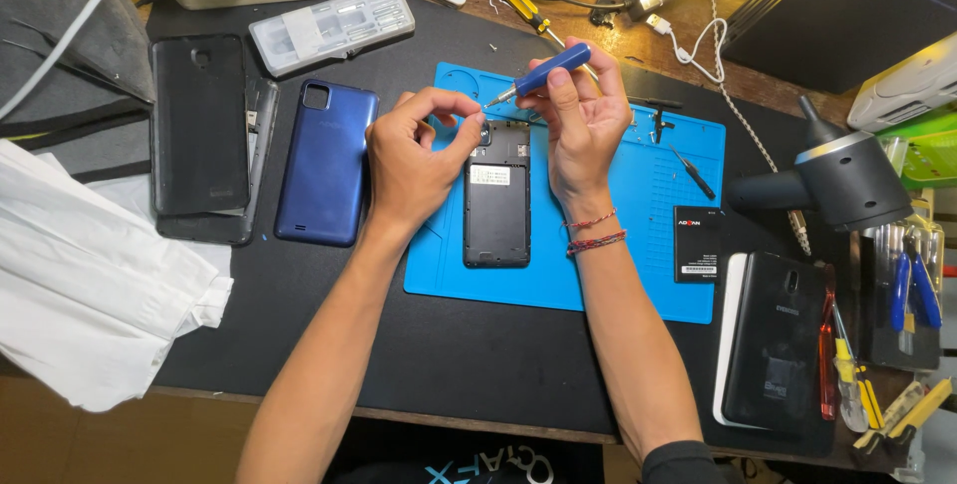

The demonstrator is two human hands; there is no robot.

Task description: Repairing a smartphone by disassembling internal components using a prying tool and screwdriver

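Note:
An opened black phone [496, 207], its back cover off, lies on a blue work mat [618, 245]. My right hand [583, 120] grips a blue-handled screwdriver [548, 70], whose tip points left toward my left hand. My left hand [419, 150] hovers over the phone's top left corner, thumb and forefinger pinched at the screwdriver's tip; whether a screw sits between them is too small to tell. A blue back cover [327, 162] lies left of the mat.
A black back cover [197, 125] and white cloth [90, 285] lie at the left. A clear bit case [332, 27] sits at the back. A black battery [696, 243], another black phone [778, 339], a hot-air tool [847, 180] and pliers [912, 290] are at the right.

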